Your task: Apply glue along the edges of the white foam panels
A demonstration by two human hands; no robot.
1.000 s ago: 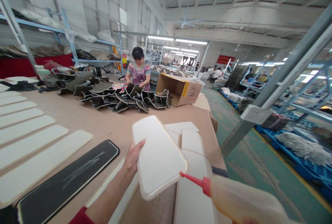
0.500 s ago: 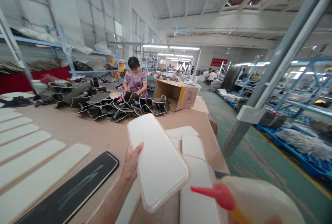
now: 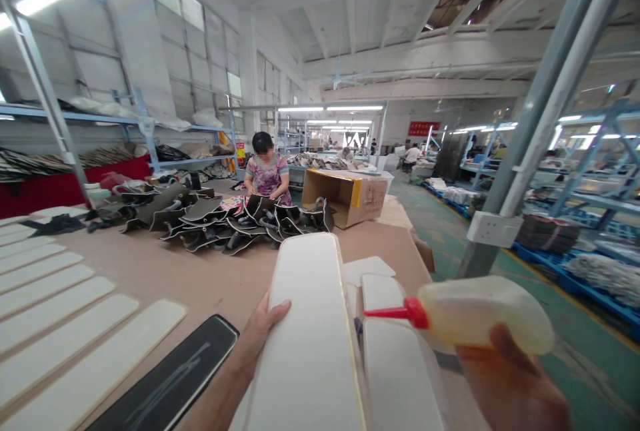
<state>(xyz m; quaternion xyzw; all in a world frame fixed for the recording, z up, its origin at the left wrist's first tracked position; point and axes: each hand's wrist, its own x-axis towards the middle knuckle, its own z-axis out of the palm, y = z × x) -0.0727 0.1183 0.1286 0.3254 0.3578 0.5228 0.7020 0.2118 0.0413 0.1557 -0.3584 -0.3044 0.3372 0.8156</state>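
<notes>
My left hand (image 3: 263, 336) grips the left edge of a long white padded panel (image 3: 310, 331), held up in front of me with its far end pointing away. My right hand (image 3: 505, 381) is closed round a yellowish squeeze bottle (image 3: 483, 314) whose red nozzle points left at the panel's right edge. Below lie more white padded panels (image 3: 397, 364) on the brown table (image 3: 210, 271). A black panel (image 3: 170, 381) lies to the left of my arm.
A row of several cream strips (image 3: 60, 324) lies at the left. A person in a patterned top (image 3: 268, 174) works at the far end behind a heap of dark pieces (image 3: 220, 218) and an open cardboard box (image 3: 345, 196). A grey steel post (image 3: 520, 131) stands at the right.
The bottle has risen and swung level, its nozzle now beside the panel's right edge. The white panel has turned more lengthwise and come closer. The view has tilted up.
</notes>
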